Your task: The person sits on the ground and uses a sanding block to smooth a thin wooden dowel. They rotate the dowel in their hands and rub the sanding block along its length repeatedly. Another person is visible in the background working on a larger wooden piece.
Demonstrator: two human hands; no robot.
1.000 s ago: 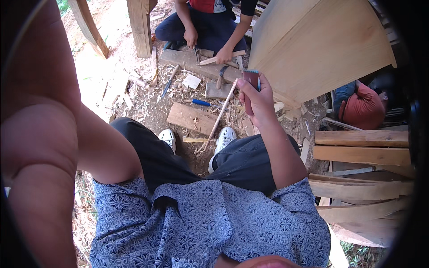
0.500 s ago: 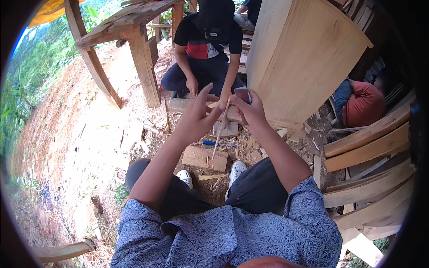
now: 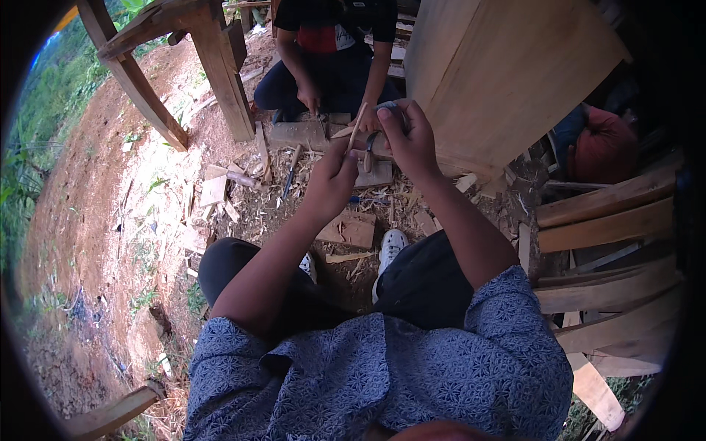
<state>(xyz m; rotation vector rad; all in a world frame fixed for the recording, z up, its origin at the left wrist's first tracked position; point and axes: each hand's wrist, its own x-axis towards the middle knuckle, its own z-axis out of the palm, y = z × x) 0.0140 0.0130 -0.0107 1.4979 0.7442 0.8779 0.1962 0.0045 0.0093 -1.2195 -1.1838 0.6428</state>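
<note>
My left hand (image 3: 334,175) is closed round a thin, pale wooden stick (image 3: 358,123), which stands tilted with its upper end free. Close beside it, my right hand (image 3: 413,143) is raised and pinches a folded sheet (image 3: 387,108) that looks like sandpaper, brown on one face and grey on the other. The sheet is apart from the stick, and my fingers hide much of it. Between and beyond my hands, a tool with a wooden handle (image 3: 368,160) shows in part; its kind is unclear.
Opposite me a person (image 3: 334,70) crouches, one hand on a narrow tool over a wooden block (image 3: 298,132). A large wooden panel (image 3: 507,88) stands at right, near curved boards (image 3: 607,235). A wood block (image 3: 349,229), a dark tool (image 3: 291,173) and shavings lie on the ground.
My left hand, spread before, now grips the stick, which was in my right hand. My right hand keeps the folded sheet and has turned. The view has shifted, and the person opposite holds a narrow tool.
</note>
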